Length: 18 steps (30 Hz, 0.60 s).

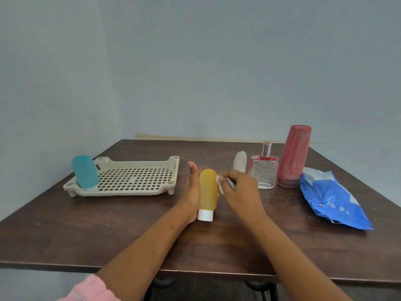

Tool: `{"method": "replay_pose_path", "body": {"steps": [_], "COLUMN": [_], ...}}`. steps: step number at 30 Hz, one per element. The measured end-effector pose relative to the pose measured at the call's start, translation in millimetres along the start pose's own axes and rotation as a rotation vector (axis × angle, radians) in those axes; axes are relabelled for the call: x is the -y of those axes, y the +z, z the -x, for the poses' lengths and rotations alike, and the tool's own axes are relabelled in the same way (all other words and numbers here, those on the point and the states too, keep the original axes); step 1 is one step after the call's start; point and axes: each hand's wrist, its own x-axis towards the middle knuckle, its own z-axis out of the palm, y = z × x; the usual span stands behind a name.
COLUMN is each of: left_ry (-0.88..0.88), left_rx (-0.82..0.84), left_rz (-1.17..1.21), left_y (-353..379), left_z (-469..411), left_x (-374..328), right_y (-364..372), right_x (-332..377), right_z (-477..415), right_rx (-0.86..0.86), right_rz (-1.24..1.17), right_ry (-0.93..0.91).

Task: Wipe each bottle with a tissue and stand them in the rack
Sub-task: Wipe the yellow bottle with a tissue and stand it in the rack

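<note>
Two hands at mid-surface (86, 235): left hand (191, 192) holding yellow bottle (207, 190) cap down, thumb raised; right hand (240, 192) fingers pinching tissue (219, 185) against its side. Blue bottle (85, 172) upright in rack (121, 191), near left edge.

Plain home-like room: bare grey wall (217, 61), dark wooden table (86, 235).

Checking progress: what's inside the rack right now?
One blue bottle, standing cap-down at the rack's left end. It hides the patch of grid behind it; no other bottle shows there.
</note>
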Motion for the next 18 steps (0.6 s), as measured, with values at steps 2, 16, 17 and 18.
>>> {"method": "replay_pose_path", "body": {"steps": [2, 16, 17, 18], "left_ry": [-0.021, 0.047, 0.055, 0.065], "left_rx": [-0.017, -0.066, -0.063, -0.062], "left_rz": [-0.008, 0.035, 0.043, 0.059], "left_y": [-1, -4, -4, -4], "left_z": [0, -2, -3, -4], "left_x": [0, 2, 2, 4], "right_y": [-1, -2, -3, -3], "right_x": [-4, -7, -7, -7], "right_z": [6, 32, 34, 36], "right_rx": [0.027, 0.159, 0.179, 0.205], "right_rz": [-0.035, -0.091, -0.096, -0.1], "right_ry": [0.036, 0.072, 0.076, 0.083]}}
